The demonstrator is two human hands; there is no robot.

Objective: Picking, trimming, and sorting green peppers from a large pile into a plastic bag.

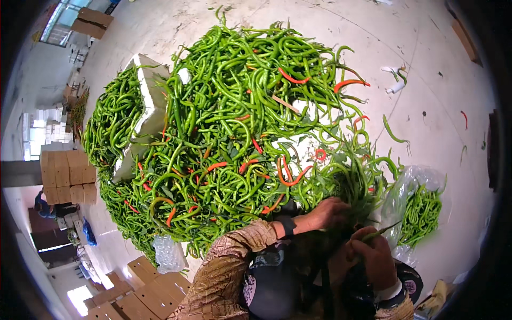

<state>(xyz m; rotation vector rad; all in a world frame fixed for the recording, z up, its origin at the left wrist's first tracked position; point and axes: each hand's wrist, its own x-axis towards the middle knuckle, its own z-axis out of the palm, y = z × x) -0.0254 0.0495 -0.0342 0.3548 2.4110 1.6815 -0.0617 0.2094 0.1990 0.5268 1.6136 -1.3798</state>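
Observation:
A large heap of long green chili peppers (229, 122), mixed with some red ones and leaves, spreads out before me. My left hand (329, 214) reaches to the heap's near right edge, beside dark leafy peppers (349, 186). Its fingers are smeared by motion, so I cannot tell whether they hold anything. Lower and to the right, my right hand (373, 256) is closed, with a green chili pepper (385, 229) sticking out between thumb and fingers. Just right of that hand, a clear plastic bag (408, 184) contains green chili peppers (421, 216).
A white foam box (151, 90) lies tipped at the heap's left, with peppers spilling from it. Bubble wrap (169, 254) rests at the near left edge. Flat cardboard boxes (152, 296) lie at lower left; stacked cartons (68, 173) stand farther left. A loose pepper (393, 130) lies on the floor.

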